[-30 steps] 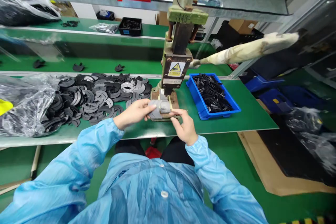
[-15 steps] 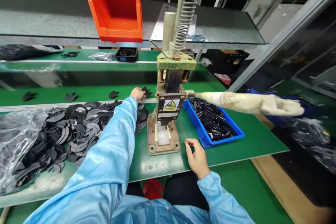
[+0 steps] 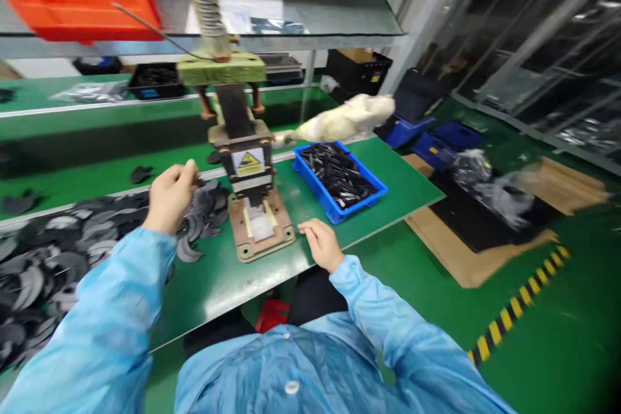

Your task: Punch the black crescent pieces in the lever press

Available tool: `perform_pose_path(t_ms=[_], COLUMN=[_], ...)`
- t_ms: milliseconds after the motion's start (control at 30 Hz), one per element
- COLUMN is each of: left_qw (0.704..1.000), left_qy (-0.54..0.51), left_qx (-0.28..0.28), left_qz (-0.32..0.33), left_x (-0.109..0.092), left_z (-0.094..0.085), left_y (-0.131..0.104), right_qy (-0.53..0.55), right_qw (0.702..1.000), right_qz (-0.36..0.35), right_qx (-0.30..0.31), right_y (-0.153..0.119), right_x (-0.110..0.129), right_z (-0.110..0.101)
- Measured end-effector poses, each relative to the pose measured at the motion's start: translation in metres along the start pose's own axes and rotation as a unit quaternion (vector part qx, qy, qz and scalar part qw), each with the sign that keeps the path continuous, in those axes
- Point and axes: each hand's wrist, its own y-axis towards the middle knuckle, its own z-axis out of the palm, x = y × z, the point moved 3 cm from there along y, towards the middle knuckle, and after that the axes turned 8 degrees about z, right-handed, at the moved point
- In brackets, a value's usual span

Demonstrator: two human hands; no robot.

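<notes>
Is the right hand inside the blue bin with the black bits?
No, the right hand is outside the blue bin, beside the front corner of the press base.

Head cam, fwd/down, prob. tilted.

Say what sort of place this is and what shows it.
Probably a factory workstation: a press bearing a warning label stands on a green bench, with a pile of dark curved parts on one side and a blue bin of black pieces on the other.
</notes>
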Motion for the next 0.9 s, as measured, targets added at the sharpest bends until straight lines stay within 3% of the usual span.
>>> perform_pose_path(t_ms=[100, 200, 267, 333, 467, 600, 767, 900], left_qw=[0.997, 0.989, 0.989, 0.991, 0.990, 0.984, 0.983, 0.979], left_qy=[0.017, -0.015, -0.034, -0.038, -0.036, -0.032, -0.039, -0.037], left_qx=[0.068, 0.129, 0.123, 0.098, 0.074, 0.097, 0.117, 0.126], left_qz=[0.041, 0.073, 0.072, 0.080, 0.118, 0.143, 0.138, 0.155], left_x=[0.021, 0.039, 0.049, 0.055, 0.058, 0.055, 0.055, 0.055], left_z=[-0.003, 0.005, 0.011, 0.014, 0.015, 0.017, 0.019, 0.020], left_y=[-0.080, -0.156, -0.191, -0.211, -0.218, -0.215, -0.215, -0.215], right_qy=[-0.006, -0.031, -0.064, -0.112, -0.237, -0.340, -0.411, -0.445], right_qw=[1.000, 0.999, 0.996, 0.986, 0.947, 0.894, 0.843, 0.819], right_qz=[-0.011, 0.004, 0.034, 0.080, 0.196, 0.291, 0.329, 0.332], right_qx=[0.005, -0.025, -0.060, -0.091, -0.094, 0.002, 0.111, 0.147], right_y=[-0.005, 0.000, 0.012, 0.029, 0.066, 0.092, 0.119, 0.135], right_x=[0.005, 0.005, -0.004, -0.019, -0.059, -0.086, -0.094, -0.093], right_z=[-0.013, -0.043, -0.071, -0.102, -0.163, -0.195, -0.190, -0.176])
